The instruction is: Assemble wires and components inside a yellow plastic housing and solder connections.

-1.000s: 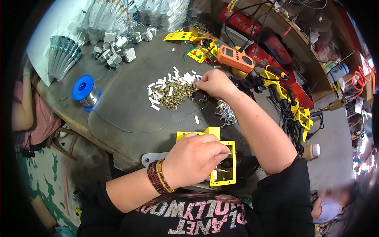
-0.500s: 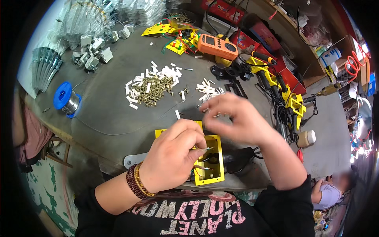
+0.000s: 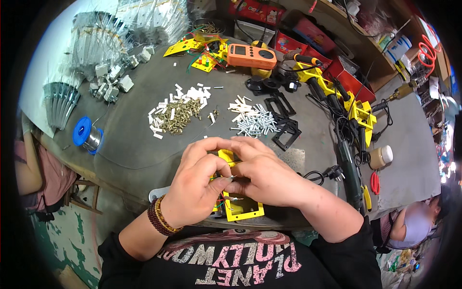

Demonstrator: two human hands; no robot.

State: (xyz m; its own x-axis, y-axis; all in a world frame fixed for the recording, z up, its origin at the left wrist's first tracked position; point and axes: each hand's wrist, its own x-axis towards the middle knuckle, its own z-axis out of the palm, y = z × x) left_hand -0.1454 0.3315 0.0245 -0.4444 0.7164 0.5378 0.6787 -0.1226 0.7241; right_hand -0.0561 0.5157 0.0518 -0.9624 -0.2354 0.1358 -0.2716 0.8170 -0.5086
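Note:
Both hands meet over a small open yellow box (image 3: 246, 216) at the table's near edge. My left hand (image 3: 195, 185) is closed, its thumb and index finger pinching the pale end of a wire (image 3: 233, 177). Against the same spot press the closed fingertips of my right hand (image 3: 264, 173); whatever they hold is hidden. Inside the box, below the fingers, a few more wires (image 3: 234, 198) with bare or pale ends stick out. The hands cover the box's far part. Beside it, under my left wrist, shows a grey metal piece (image 3: 158, 192) with a rounded end.
Brass screws (image 3: 179, 118) and white sleeves (image 3: 197, 92) lie heaped beyond my hands, with silver screws (image 3: 257, 120) to their right. An orange multimeter (image 3: 251, 57) stands farther back. A blue solder spool (image 3: 85, 133) is left; cables and yellow housings (image 3: 360, 113) crowd the right.
My right hand has come down from near the silver screws to the left hand, and their fingertips now meet. The left hand stays over the box. The whole view has shifted slightly.

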